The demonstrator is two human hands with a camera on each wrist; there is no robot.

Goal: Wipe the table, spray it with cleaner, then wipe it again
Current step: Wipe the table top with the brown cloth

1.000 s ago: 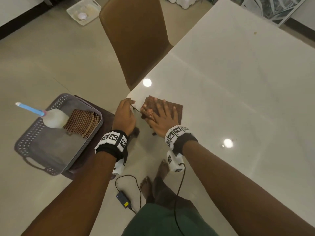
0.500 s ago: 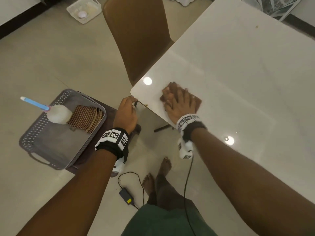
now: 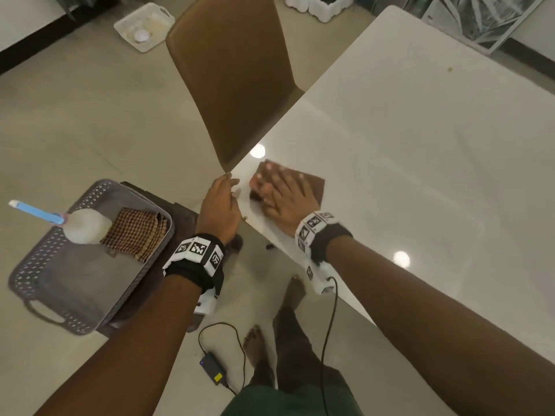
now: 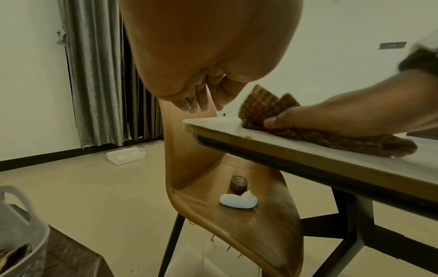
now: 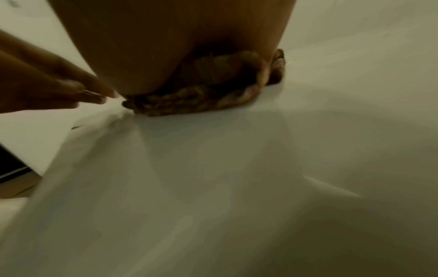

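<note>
Grey basket (image 3: 144,283) with checked cloth (image 3: 135,232) and spray bottle (image 3: 84,226); right hand (image 3: 285,196) flat on brown cloth (image 3: 315,184).

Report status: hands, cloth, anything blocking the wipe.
Right hand flat on brown checked cloth, white table corner. Left hand open at the edge. Tan chair alongside; nothing ahead.

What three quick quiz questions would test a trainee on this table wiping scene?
1. True or false: the right hand presses the brown cloth flat on the table.
2. Where is the checked cloth? A) on the chair B) in the grey basket C) on the table
3. Fill in: the left hand is at the table's ____.

Key: 1 true; 2 B; 3 corner.
</note>
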